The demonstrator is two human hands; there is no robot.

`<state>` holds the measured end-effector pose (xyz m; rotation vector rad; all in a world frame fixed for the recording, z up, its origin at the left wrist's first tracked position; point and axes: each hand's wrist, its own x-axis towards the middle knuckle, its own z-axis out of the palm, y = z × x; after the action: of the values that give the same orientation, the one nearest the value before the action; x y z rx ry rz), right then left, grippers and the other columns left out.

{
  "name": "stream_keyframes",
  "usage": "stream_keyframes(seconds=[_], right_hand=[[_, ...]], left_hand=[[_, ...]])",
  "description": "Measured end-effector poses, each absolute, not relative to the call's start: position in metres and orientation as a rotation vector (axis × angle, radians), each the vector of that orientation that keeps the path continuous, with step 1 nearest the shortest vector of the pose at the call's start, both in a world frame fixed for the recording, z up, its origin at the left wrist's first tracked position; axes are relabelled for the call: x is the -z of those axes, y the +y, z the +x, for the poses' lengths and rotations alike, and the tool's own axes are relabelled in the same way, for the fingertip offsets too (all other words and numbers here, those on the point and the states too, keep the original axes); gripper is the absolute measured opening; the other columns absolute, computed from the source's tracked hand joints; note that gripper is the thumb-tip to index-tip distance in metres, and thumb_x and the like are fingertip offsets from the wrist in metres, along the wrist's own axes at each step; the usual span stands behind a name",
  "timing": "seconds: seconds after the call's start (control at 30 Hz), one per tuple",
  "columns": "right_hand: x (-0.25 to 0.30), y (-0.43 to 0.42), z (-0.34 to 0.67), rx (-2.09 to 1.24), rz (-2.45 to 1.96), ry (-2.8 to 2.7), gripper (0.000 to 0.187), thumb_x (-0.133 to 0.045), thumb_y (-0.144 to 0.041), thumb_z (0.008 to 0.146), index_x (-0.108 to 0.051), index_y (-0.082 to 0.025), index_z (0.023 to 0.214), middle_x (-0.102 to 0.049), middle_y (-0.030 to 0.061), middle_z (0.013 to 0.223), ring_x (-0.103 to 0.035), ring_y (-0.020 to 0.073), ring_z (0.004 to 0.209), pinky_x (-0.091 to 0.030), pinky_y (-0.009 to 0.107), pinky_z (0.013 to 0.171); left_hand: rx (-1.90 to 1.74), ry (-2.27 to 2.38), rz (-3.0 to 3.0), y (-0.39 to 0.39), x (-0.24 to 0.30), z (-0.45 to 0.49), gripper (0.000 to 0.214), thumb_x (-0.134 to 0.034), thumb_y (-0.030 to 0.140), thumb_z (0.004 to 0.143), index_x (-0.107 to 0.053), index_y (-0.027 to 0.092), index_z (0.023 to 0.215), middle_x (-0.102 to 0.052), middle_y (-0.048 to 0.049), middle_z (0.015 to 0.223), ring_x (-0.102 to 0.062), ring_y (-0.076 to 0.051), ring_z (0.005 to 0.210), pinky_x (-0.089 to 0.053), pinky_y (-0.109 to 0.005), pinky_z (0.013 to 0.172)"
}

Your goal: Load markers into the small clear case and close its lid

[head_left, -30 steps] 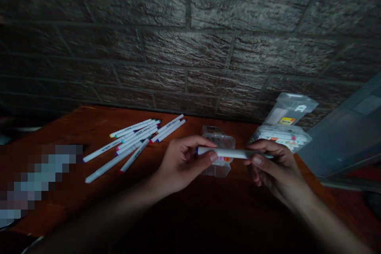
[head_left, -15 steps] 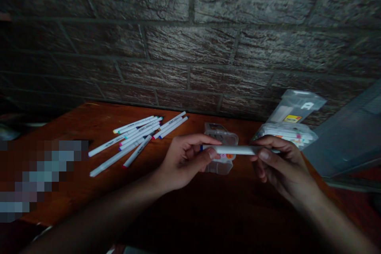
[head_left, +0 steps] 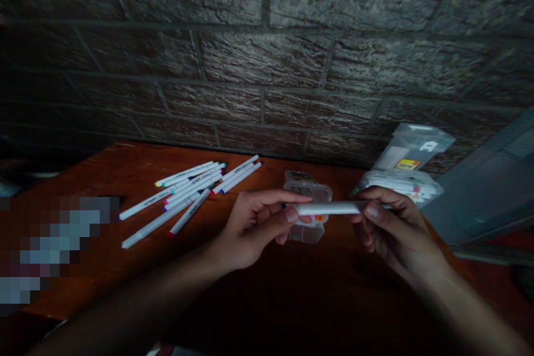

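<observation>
The left hand [head_left: 255, 227] and right hand [head_left: 398, 225] pinch a white cylindrical marker [head_left: 329, 208], its 2 ends partly hidden, in front of a clear plastic case [head_left: 307, 233]. The orange label [head_left: 320, 217] there is unreadable.

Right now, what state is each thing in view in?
Held marker: roughly level, pinched near both ends; cap hard to see.
Left hand: gripping the held marker.
Right hand: pinching its other end.
Loose markers: lying down, some overlapping.
Small clear case: partly hidden; cannot tell whether shut.
Yellow-labelled clear case: lid raised, white markers inside.
</observation>
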<state>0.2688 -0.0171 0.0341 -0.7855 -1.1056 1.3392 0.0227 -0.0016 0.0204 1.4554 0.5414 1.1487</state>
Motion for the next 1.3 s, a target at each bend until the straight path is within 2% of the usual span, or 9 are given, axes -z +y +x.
stream_keyframes(seconds=[0.2,0.47,0.63,0.8,0.97,1.13,1.3], right_hand=[[-0.0368,-0.0167,0.2692,-1.352,-0.814,-1.084,0.023,-0.098,-0.034,0.07,-0.082,-0.024,0.084,-0.076,-0.0011,0.06,-0.062,0.0102,0.034,-0.05,0.014,0.032],[-0.0342,-0.0167,0.2713,-1.349,-0.816,-1.105,0.022,-0.096,-0.035,0.073,-0.08,-0.024,0.084,-0.076,-0.0015,0.062,-0.061,0.009,0.037,-0.05,0.014,0.033],[-0.034,-0.0179,0.2724,-1.359,-0.844,-1.08,0.024,-0.096,-0.035,0.072,-0.079,-0.024,0.085,-0.076,-0.0015,0.062,-0.063,0.0092,0.037,-0.05,0.014,0.034],[-0.0363,-0.0179,0.2724,-1.374,-0.853,-1.054,0.024,-0.096,-0.034,0.071,-0.077,-0.023,0.081,-0.075,-0.002,0.06,-0.062,0.01,0.036,-0.051,0.015,0.033],[-0.0355,-0.0174,0.2726,-1.36,-0.847,-1.079,0.024,-0.096,-0.035,0.073,-0.077,-0.022,0.081,-0.075,-0.0019,0.061,-0.061,0.0094,0.036,-0.051,0.014,0.033],[-0.0356,-0.0175,0.2733,-1.367,-0.829,-1.061,0.024,-0.097,-0.034,0.071,-0.078,-0.022,0.081,-0.076,-0.0016,0.06,-0.062,0.0098,0.035,-0.052,0.013,0.034],[-0.0377,-0.0177,0.2722,-1.396,-0.832,-1.041,0.025,-0.098,-0.034,0.07,-0.078,-0.022,0.08,-0.077,-0.001,0.061,-0.063,0.0099,0.035,-0.052,0.013,0.033]], left_hand=[[-1.156,0.509,1.44,0.0,-0.0181,0.0227,0.031,-0.071,0.034,0.096,-0.081,0.017,0.12,-0.067,-0.0028,0.063,-0.055,-0.01,0.051,-0.043,-0.022,0.05],[-1.158,0.549,1.423,-0.0021,-0.0183,0.024,0.034,-0.072,0.037,0.096,-0.08,0.016,0.122,-0.079,-0.0106,0.082,-0.056,-0.011,0.052,-0.045,-0.025,0.05],[-1.204,0.519,1.411,0.0001,-0.0191,0.0247,0.031,-0.071,0.033,0.096,-0.081,0.015,0.119,-0.078,-0.0089,0.076,-0.056,-0.01,0.05,-0.045,-0.025,0.05],[-1.183,0.481,1.421,-0.0008,-0.0181,0.0224,0.032,-0.069,0.031,0.097,-0.08,0.016,0.123,-0.081,-0.0114,0.085,-0.056,-0.01,0.051,-0.045,-0.025,0.051],[-1.181,0.463,1.428,-0.0004,-0.0169,0.022,0.034,-0.066,0.033,0.099,-0.079,0.014,0.124,-0.071,-0.0046,0.062,-0.055,-0.012,0.05,-0.045,-0.028,0.054],[-1.169,0.501,1.444,-0.0015,-0.018,0.0224,0.036,-0.066,0.036,0.098,-0.079,0.013,0.123,-0.078,-0.0107,0.077,-0.056,-0.012,0.05,-0.045,-0.028,0.054],[-1.145,0.466,1.44,-0.0016,-0.0163,0.0214,0.036,-0.064,0.034,0.099,-0.078,0.015,0.126,-0.069,-0.0036,0.061,-0.055,-0.014,0.05,-0.044,-0.029,0.055]])
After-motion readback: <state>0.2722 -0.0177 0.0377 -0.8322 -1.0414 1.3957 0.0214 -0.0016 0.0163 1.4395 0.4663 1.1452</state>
